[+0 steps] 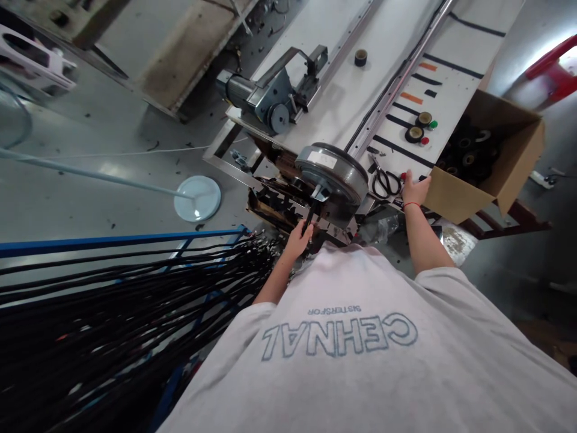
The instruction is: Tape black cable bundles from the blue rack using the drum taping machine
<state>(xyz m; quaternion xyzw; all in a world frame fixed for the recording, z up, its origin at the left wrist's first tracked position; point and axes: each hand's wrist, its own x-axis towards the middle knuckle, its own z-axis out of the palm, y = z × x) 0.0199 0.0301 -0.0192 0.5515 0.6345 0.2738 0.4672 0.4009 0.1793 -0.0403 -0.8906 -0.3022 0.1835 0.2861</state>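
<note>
My left hand (298, 239) is closed around a thin black strand (310, 216) just below the round metal wheel housing (332, 174). At the front right edge of the white table (383, 165), my right hand (415, 189) rests by a red button, its fingers partly bent; whether it grips anything is unclear. Black-handled scissors (386, 182) lie on the table to the left of my right hand. Two tape rolls (415, 134) sit farther back, near a green button (433, 124) and another red button (424, 141).
An open cardboard box (518, 162) holding black rolls stands at the right. A grey motor unit (256, 96) is mounted at the table's left side. Many black cords (135, 288) stretch along a blue frame (112, 242) at the left. A round white base (197, 198) stands on the floor.
</note>
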